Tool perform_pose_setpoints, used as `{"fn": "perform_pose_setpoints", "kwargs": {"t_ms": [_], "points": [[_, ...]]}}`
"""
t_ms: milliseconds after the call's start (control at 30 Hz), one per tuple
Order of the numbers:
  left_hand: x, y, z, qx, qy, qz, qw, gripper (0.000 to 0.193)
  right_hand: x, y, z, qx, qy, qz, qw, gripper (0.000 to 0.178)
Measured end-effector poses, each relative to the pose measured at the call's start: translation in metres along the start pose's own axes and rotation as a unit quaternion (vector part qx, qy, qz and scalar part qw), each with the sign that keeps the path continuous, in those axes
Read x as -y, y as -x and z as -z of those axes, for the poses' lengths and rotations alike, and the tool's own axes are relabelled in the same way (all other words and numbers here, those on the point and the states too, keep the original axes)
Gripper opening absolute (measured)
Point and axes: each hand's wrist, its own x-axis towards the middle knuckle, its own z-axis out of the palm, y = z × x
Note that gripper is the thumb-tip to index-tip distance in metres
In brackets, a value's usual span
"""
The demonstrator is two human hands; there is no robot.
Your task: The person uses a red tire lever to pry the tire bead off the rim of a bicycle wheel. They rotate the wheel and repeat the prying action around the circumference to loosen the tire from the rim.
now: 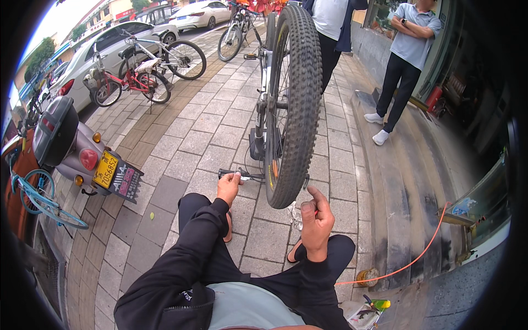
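Centrally, a knobby bike wheel (294, 104) stands upright, running from the top edge down to mid-frame; its hub and the bike frame behind it are mostly covered by the tyre, so how the bike is held up cannot be made out. The left hand (228, 187), just left of the wheel's bottom, is closed around a dark pedal (234, 175), whose crank runs right and disappears behind the tyre. The right hand (316, 220), just below the tyre's lower right, is loosely curled with the thumb raised near the tread; whether it touches the rubber is unclear, and it seems to hold nothing. A small clear object (295, 215) between that hand and the paving is too blurred to identify. Both dark sleeves enter from the lower edge, and the feet show only partly. At left, a scooter (71, 148) is cut off by the rim, with parked bikes (140, 71) and cars (110, 49) in the upper left. In the upper right, a person (404, 66) stands with arms folded, and another (330, 33) is half hidden behind the wheel. An orange hose (412, 258) crosses the steps (396, 187) at lower right.
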Motion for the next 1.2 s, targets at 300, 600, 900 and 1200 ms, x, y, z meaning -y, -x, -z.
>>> {"fn": "perform_pose_setpoints", "kwargs": {"t_ms": [300,600,900,1200], "points": [[-0.003,0.002,0.003,0.0,-0.005,-0.001,1.0,0.035,0.066,-0.016,-0.027,-0.054,0.185,0.107,0.975,0.101],[-0.002,0.0,0.003,0.0,-0.002,0.006,1.0,0.035,0.067,-0.016,-0.034,-0.072,0.231,0.093,0.966,0.106],[-0.002,0.001,0.001,0.003,0.004,0.01,1.0,0.036,0.075,-0.015,-0.035,-0.059,0.215,0.06,0.973,0.105],[-0.004,0.001,0.001,0.003,0.007,0.008,1.0,0.036,0.068,-0.016,-0.037,-0.074,0.242,0.098,0.962,0.106]]}}
